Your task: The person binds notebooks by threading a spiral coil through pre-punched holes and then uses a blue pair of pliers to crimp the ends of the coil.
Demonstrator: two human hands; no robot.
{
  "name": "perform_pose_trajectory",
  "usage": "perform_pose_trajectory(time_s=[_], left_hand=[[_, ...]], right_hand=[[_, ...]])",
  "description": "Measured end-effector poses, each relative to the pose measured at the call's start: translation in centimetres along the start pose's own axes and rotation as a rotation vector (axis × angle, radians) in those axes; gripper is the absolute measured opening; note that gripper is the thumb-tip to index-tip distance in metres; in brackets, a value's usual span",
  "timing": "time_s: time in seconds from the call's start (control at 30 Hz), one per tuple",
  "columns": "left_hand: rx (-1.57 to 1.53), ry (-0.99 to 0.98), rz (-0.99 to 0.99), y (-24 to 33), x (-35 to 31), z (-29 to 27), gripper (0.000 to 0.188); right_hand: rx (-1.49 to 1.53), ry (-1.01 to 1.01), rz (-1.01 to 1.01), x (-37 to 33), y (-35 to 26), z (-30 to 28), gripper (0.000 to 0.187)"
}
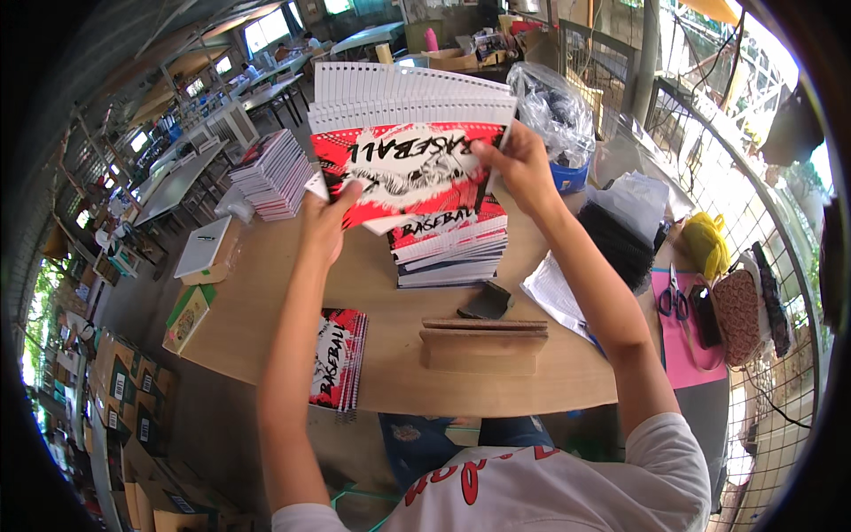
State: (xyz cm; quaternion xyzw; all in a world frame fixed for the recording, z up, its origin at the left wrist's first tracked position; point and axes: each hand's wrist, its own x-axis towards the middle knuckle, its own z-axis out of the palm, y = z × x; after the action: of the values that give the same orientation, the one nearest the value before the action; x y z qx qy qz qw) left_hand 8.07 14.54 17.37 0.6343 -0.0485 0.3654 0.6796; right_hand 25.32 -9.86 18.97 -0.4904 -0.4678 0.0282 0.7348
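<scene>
Raised over the table, a fanned stack of hole-punched notebook sheets [403,168] shows a red, white and black printed cover in front. My left hand [326,217] is closed on its lower left corner, thumb on the cover. At the right edge my right hand [519,168] grips it, thumb also on the front. Just below and behind the held sheets stands a pile of loose notebook sets [452,257] with the same red cover. Near the table's front edge, by my left forearm, lie several spiral-bound notebooks [339,359].
On the table [399,390] are a slotted wooden block [483,344] and a small dark piece [486,301]. Another notebook pile [273,173] rises at the back left. To the right lie white papers [558,293], scissors [674,297] and a phone [705,315].
</scene>
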Motion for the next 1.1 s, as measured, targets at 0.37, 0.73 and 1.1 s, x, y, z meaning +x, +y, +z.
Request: perform_pose_trajectory(time_s=[0.37, 0.73, 1.1], left_hand=[[0.120, 0.032, -0.107, -8.8, 4.0, -1.5, 0.054], [0.214, 0.054, 0.089, -5.6, 4.2, 1.3, 0.079], [0.212, 0.247, 0.178, -5.7, 5.0, 2.3, 0.088]], right_hand=[[0.146, -0.008, 0.168, 1.9, 10.1, -1.4, 0.060], [0.160, 0.114, 0.048, 1.9, 9.3, -0.2, 0.066], [0.045, 0.288, 0.172, 2.1, 10.0, -0.4, 0.046]])
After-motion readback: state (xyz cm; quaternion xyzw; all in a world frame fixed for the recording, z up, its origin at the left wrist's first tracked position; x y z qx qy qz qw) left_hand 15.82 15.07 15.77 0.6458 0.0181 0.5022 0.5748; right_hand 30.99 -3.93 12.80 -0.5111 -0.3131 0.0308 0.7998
